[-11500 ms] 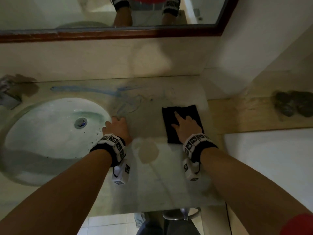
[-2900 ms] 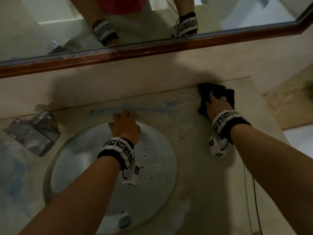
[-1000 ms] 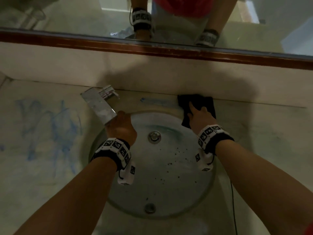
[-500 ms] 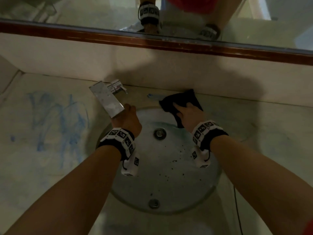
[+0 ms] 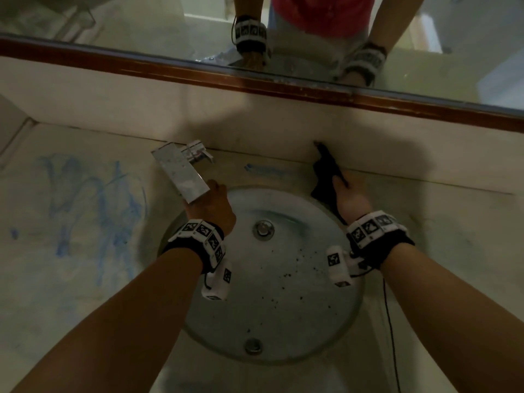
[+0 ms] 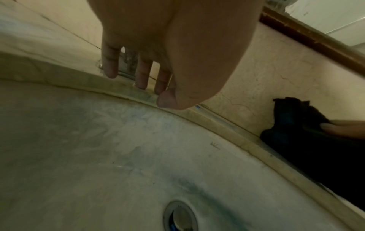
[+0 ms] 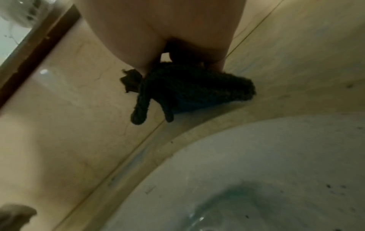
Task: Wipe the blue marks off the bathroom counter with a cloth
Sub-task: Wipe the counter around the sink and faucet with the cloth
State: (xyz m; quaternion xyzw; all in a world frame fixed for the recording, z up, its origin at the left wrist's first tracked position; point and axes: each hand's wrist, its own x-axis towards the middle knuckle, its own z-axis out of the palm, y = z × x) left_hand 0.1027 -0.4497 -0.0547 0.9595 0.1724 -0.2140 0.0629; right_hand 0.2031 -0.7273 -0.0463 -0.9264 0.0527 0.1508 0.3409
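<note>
A black cloth (image 5: 324,177) is bunched in my right hand (image 5: 344,188), against the back wall at the sink's far right rim. In the right wrist view the cloth (image 7: 189,92) hangs in folds below my right hand (image 7: 183,62), whose fingers are hidden behind it. A short blue mark (image 5: 265,170) lies on the counter strip behind the basin, left of the cloth. Large blue scribbles (image 5: 85,211) cover the counter (image 5: 42,307) on the left. My left hand (image 5: 209,195) is under the faucet spout, with its fingers (image 6: 141,73) straight over the sink's back rim and holding nothing.
A chrome faucet (image 5: 181,173) juts over the round sink (image 5: 283,321) between my arms. A wood-framed mirror (image 5: 255,80) runs above the low back wall. A thin black cable (image 5: 392,336) hangs by my right forearm.
My right hand has pulled the cloth to the right, off the short blue mark, and the cloth now stands bunched against the back wall. My left hand stays by the faucet.
</note>
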